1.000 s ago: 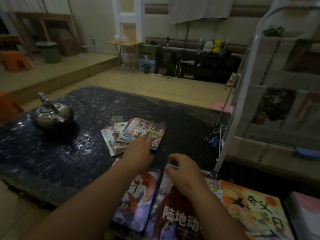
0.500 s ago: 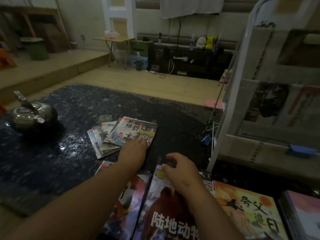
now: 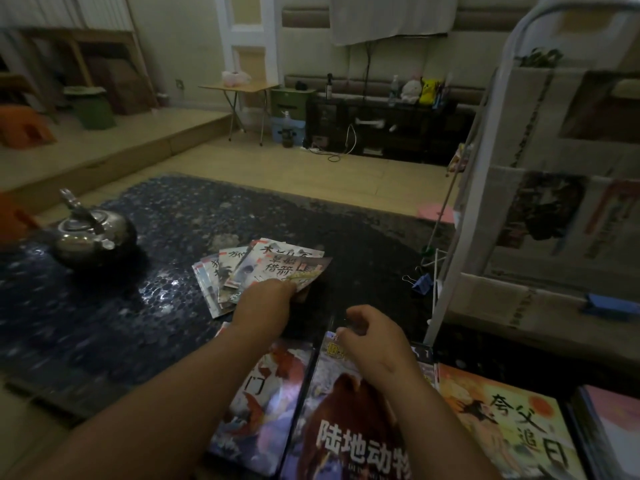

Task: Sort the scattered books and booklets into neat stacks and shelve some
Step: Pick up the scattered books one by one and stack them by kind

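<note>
- Where the worktop point(image 3: 104, 306) meets its near edge, large books lie side by side: a fish-cover book point(image 3: 263, 410), a bear-cover book point(image 3: 346, 438), an orange book point(image 3: 512, 420).
- The right hand point(image 3: 374, 344) hovers over the bear-cover book's far edge, fingers loosely curled, holding nothing.
- The left hand point(image 3: 265, 306) pinches the top booklet point(image 3: 294, 270), lifted off the fanned booklets point(image 3: 221, 275) mid-worktop.
- A kettle point(image 3: 91, 230) stands near the left edge; a white rack point(image 3: 554, 202) rises at the right.

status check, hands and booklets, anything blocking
Left hand gripping top booklet, lifting it off the fanned pile. Right hand loosely curled over the animal book, empty. Nothing blocking; kettle well clear.
</note>
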A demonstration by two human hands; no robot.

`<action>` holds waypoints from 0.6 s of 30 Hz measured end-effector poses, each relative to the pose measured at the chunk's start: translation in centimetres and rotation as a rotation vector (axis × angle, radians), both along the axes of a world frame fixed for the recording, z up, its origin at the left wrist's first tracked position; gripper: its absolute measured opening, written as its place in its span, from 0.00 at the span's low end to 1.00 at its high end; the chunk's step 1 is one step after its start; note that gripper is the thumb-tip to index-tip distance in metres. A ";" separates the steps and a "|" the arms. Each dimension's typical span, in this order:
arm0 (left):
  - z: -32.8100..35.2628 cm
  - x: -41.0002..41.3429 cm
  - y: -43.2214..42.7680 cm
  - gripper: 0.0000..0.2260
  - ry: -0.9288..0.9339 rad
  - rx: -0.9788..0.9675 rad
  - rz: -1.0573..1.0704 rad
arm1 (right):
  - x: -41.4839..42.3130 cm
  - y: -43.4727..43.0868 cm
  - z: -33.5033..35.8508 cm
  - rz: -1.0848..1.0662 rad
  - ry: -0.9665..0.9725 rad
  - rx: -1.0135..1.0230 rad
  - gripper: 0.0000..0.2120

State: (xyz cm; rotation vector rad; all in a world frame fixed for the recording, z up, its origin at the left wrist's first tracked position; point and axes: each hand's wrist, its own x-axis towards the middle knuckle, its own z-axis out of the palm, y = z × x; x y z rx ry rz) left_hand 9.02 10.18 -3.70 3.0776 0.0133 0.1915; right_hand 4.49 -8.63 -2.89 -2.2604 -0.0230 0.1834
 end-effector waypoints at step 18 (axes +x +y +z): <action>3.2 -8.1 -0.2 0.17 -0.502 -0.107 -0.380 | -1.8 1.7 2.7 -0.061 0.013 0.326 0.22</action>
